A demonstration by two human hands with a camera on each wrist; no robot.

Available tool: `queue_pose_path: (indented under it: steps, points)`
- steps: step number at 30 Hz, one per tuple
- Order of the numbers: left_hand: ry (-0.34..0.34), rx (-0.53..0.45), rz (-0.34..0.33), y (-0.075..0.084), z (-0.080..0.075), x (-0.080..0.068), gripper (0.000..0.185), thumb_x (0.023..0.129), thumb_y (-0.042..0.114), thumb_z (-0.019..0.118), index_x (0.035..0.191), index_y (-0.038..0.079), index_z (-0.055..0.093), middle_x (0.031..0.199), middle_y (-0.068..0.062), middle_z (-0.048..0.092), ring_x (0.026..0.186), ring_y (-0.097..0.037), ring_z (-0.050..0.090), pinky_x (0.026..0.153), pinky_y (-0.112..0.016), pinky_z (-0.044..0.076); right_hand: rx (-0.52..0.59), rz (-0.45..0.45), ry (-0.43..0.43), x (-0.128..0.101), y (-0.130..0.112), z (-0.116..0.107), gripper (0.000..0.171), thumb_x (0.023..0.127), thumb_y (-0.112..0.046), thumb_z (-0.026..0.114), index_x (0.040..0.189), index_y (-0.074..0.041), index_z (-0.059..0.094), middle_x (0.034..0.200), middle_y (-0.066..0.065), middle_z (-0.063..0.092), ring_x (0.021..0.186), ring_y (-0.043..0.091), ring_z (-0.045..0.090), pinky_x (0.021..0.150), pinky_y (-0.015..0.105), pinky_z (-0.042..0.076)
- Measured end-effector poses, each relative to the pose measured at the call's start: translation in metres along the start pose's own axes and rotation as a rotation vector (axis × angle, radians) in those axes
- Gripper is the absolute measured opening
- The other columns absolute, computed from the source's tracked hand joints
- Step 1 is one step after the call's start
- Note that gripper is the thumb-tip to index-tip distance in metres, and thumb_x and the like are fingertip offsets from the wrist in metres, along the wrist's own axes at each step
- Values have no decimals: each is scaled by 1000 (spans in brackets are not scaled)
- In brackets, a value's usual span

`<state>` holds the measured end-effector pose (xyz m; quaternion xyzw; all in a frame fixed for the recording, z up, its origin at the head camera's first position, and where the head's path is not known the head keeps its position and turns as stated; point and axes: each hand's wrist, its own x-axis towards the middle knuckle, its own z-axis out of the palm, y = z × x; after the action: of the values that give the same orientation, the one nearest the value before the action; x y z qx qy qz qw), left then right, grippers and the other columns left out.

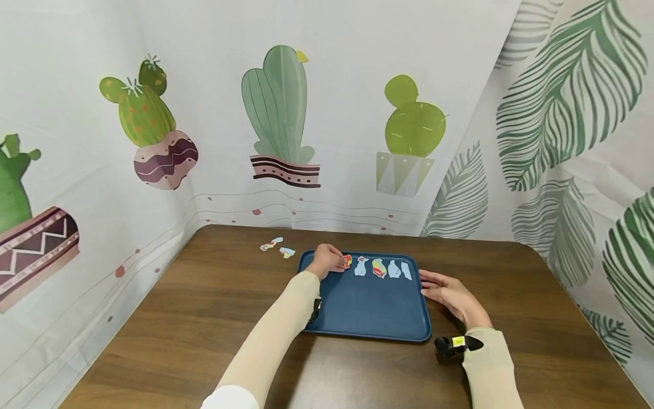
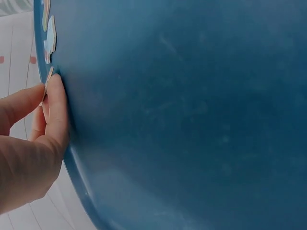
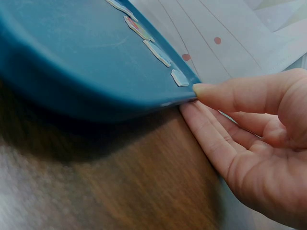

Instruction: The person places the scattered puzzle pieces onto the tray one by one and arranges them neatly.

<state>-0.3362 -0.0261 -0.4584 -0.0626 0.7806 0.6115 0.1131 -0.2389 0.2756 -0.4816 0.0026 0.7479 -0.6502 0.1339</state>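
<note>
A blue tray (image 1: 373, 309) lies on the table. My left hand (image 1: 327, 260) is over its far left corner and pinches a red and yellow puzzle piece (image 1: 347, 261) between thumb and fingers. In the left wrist view that piece (image 2: 48, 84) stands tilted, edge-on, near the rim. To its right, several flat puzzle pieces sit in a row along the tray's far side, among them a red, yellow and green one (image 1: 379, 268) and a pale blue one (image 1: 394, 269). My right hand (image 1: 452, 292) grips the tray's right rim, with thumb on the edge and fingers under it.
Two more puzzle pieces, one long (image 1: 272, 243) and one short (image 1: 287, 252), lie on the brown wooden table (image 1: 230, 295) left of the tray. A white cloth (image 1: 347, 113) printed with cacti hangs behind the table's far edge.
</note>
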Motion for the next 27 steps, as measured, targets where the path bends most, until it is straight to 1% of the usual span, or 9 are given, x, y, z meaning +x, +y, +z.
queue_pose_path:
  steps: [5,10,13,20,24,27]
  points:
    - [-2,56,7,-2,4,3,11,82,-9,69,87,-7,60,85,-22,67,73,-30,71,63,-33,60,2,-1,-4,1,1,0,61,92,4,57,147,6,30,147,31,32,119,19,54,93,24,51]
    - [6,102,-1,-3,8,9,12,81,-8,71,84,-5,60,80,-19,67,63,-24,69,58,-31,60,-5,0,-4,2,0,0,61,93,2,57,147,6,30,147,30,32,124,25,51,94,24,51]
    - [14,118,-13,-2,9,10,12,81,-8,72,83,-4,60,78,-18,67,60,-22,69,57,-30,60,-3,2,-3,2,0,0,60,93,2,57,147,6,30,148,30,32,124,25,50,94,24,51]
    - [19,143,-4,2,8,5,10,81,-9,71,84,-6,62,78,-19,67,65,-27,70,56,-31,60,13,0,-4,2,-2,0,60,93,3,57,147,6,30,148,30,31,120,19,53,93,24,51]
    - [17,136,10,1,8,4,10,81,-8,71,86,-6,63,78,-19,68,64,-25,70,57,-30,60,13,5,-1,1,-2,1,60,93,3,57,147,6,30,147,31,32,118,17,54,93,24,51]
    - [11,134,28,1,6,4,9,82,-7,71,88,-6,64,81,-20,69,63,-23,69,58,-30,60,7,11,1,1,-1,1,60,93,3,57,147,6,31,147,30,32,120,20,53,93,24,51]
